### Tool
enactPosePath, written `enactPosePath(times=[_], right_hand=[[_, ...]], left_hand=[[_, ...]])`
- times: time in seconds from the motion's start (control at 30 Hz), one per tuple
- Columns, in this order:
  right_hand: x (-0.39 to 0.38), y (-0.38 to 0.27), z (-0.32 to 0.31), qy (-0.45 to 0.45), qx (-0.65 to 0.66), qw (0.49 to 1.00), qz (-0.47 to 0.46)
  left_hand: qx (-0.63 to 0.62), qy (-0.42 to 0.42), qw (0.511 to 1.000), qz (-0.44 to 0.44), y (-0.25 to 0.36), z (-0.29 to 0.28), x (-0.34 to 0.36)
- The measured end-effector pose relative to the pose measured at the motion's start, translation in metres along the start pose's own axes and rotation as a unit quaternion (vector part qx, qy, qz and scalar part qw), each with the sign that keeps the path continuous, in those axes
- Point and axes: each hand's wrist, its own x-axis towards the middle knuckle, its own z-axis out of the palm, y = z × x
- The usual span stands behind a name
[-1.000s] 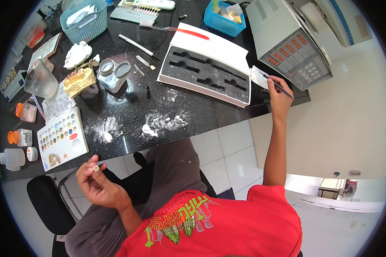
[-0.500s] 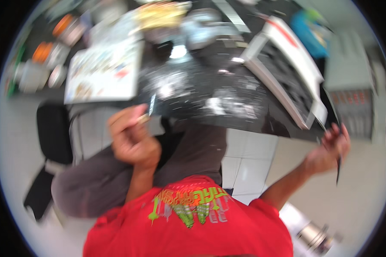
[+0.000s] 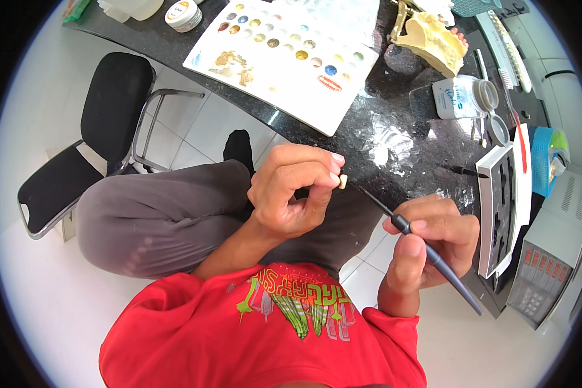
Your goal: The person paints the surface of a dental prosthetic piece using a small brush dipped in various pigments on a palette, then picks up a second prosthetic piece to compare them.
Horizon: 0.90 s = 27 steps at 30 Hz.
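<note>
My left hand (image 3: 291,194) pinches a small ivory-coloured piece that looks like a dental crown (image 3: 343,182) between thumb and fingertips, above my lap by the table edge. In my right hand (image 3: 440,236) is a slim brush (image 3: 446,270) with a dark handle, gripped like a pen. Its fine dark tip points left at the crown, with a small gap between them. Just beyond my left hand lies a white palette (image 3: 291,100) with rows of small round coloured wells and a brownish smear.
White powder marks the black table (image 3: 349,145). At its far right are a yellowish dental model (image 3: 430,39), an open jar (image 3: 456,98) and a white case with dark slots (image 3: 495,213). A white tub (image 3: 183,15) sits far left. A black chair (image 3: 118,107) stands left.
My right hand has come in from the far right with the brush, close to the left hand. The left hand still holds the crown. The view has shifted and sharpened.
</note>
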Motion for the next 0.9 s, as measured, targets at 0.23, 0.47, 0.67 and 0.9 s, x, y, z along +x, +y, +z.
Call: enactPosePath(times=[0.23,0.47,0.67,0.9], right_hand=[[-0.0006,-0.0013,0.0033,-0.039,-0.069,0.997,0.024],[0.0030,0.0036,0.0070,-0.013,-0.027,1.000,0.000],[0.0014,0.0025,0.0068,-0.015,-0.044,0.999,0.006],[0.0002,-0.0018,0.0070,-0.032,-0.097,0.994,0.030]], left_hand=[[-0.039,0.046,0.998,-0.023,0.0006,0.0048,0.0029],[-0.043,0.043,0.998,-0.021,-0.0012,0.0029,0.0032],[-0.046,0.045,0.998,-0.021,-0.0007,0.0038,0.0036],[-0.048,0.045,0.998,-0.026,0.0006,0.0049,0.0036]])
